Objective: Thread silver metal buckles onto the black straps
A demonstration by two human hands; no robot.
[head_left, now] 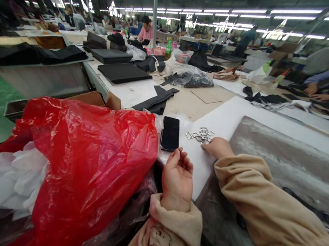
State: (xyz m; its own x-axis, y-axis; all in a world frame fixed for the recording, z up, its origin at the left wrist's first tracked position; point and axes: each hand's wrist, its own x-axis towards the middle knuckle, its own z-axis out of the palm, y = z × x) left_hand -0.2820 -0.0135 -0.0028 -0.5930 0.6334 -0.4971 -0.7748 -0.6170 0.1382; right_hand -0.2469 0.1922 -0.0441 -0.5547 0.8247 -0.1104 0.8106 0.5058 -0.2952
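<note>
My left hand [178,178] is held palm up near the table's front edge, just below a black smartphone [170,133]. Its fingers curl loosely inward with the thumb close to them, and whatever they may hold is hidden. At a small pile of silver rectangular metal rings [203,134] on the white table top, my right hand [217,148] reaches in from the right. The fingertips are closed together at the pile's near edge, on a ring there. Several rings lie loose and overlapping beside them.
A large red plastic bag [92,138] with white paper bulges at the left. Grey sheet material [298,160] covers the table's right side. Black fabric strips [157,100], black flat panels [124,71] and a clear bag [191,79] lie farther back. People work at other tables.
</note>
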